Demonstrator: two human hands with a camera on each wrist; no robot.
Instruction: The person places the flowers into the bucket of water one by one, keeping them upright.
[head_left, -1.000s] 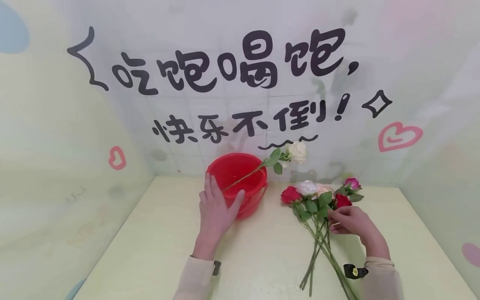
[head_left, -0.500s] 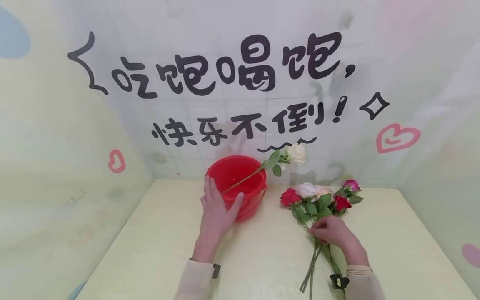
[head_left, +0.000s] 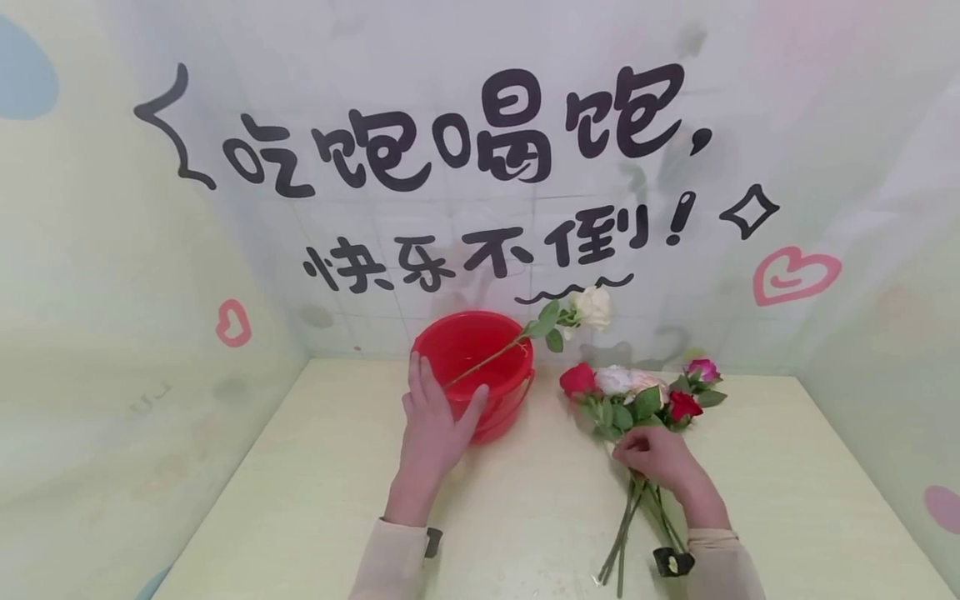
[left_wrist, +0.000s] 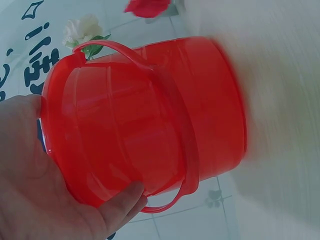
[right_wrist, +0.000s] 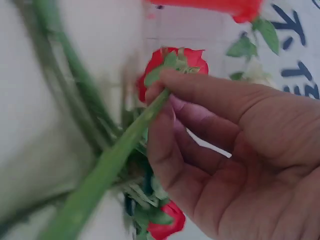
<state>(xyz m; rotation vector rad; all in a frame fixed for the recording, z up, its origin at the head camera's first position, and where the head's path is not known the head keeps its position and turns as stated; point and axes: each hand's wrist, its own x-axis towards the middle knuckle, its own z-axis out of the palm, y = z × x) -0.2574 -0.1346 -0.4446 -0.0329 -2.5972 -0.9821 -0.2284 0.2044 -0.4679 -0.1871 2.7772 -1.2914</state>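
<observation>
Red bucket (head_left: 501, 422): stood on the far part of the desk (head_left: 300, 508), one cream rose (head_left: 594, 308) leaning out over its right rim. Left hand (head_left: 431, 433): unmoved, fingers spread against the bucket's near left side. Right hand (head_left: 660, 462): shifted left within the past second, from the leaves of the loose bunch (head_left: 647, 402) to its stems; thumb and fingers pinched one green stem (right_wrist: 107, 167). Crimson rose (head_left: 577, 380): leftmost of the bunch, right of the bucket, bloom slightly raised since, seemingly on the pinched stem. Status, as judged: next flower chosen, separation barely begun; the others lay alongside.
</observation>
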